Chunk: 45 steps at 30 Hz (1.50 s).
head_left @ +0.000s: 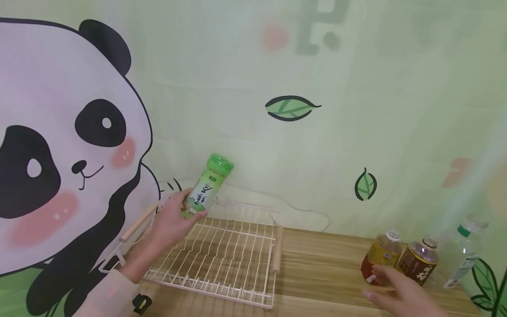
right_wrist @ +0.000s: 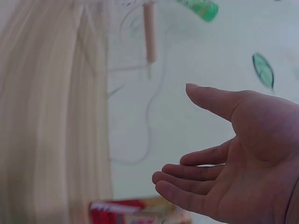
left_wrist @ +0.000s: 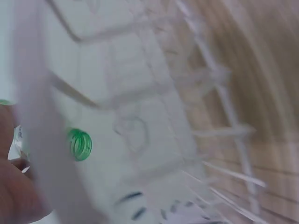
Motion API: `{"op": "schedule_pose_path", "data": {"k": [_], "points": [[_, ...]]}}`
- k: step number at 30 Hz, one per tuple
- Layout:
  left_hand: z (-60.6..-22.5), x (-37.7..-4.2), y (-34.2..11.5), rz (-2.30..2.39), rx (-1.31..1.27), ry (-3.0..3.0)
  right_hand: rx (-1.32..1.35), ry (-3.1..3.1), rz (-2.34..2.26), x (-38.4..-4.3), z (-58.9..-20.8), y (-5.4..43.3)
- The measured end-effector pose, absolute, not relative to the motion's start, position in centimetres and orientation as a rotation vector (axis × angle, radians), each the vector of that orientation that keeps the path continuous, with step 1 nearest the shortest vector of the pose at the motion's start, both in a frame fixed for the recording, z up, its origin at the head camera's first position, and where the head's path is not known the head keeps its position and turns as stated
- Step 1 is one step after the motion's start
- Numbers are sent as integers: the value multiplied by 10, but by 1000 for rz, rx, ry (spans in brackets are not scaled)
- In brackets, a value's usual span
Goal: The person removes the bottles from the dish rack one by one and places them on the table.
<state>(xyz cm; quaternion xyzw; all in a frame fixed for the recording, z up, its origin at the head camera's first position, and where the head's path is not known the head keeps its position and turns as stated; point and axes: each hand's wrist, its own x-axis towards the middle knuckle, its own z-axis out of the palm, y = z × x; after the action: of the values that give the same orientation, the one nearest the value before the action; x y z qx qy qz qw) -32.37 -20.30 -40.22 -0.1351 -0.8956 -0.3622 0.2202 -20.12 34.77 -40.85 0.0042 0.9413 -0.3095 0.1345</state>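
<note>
My left hand grips a green-capped bottle with a white and green label, tilted with its cap up and to the right. The bottle is held over the back left part of a white wire rack. In the left wrist view, the green cap shows beyond a blurred white bar. My right hand holds nothing; its thumb is spread from its fingers, as the right wrist view shows. In the head view its fingertips overlap a yellow-labelled bottle of reddish-brown drink.
Beside that bottle stand a brown-labelled bottle and a clear one with a green neck band. The rack has wooden handles and rests on a wood-grain table. Behind it hangs a pale green panda backdrop. A small black object lies front left.
</note>
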Motion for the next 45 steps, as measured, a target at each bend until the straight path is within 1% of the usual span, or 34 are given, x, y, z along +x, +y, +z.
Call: {"op": "schedule_pose_path", "data": {"k": [6, 10, 17, 21, 26, 31, 38, 45], "points": [[-382, -305, -164, -1003, -561, -2491, -162, 2793, -996, -198, -387, 325], [-373, -289, -140, -1021, -642, -2523, -267, 2887, -970, -197, -372, 306], [-367, -268, -107, -1001, -728, -2564, -613, 3131, -938, -199, -356, 276], [-364, -261, -94, -893, -802, -2581, -766, 3179, -1005, -203, -346, 260], [-359, -254, -82, -653, -884, -2553, -843, 3235, -1058, -207, -337, 241], [-355, -248, -70, -483, -928, -2537, -1024, 3381, -884, -210, -332, 224], [-349, -244, -54, -394, -1036, -2499, -1325, 3437, -538, -216, -331, 210], [-346, -239, -46, -328, -1067, -2441, -1453, 3466, -297, -219, -339, 203]]}}
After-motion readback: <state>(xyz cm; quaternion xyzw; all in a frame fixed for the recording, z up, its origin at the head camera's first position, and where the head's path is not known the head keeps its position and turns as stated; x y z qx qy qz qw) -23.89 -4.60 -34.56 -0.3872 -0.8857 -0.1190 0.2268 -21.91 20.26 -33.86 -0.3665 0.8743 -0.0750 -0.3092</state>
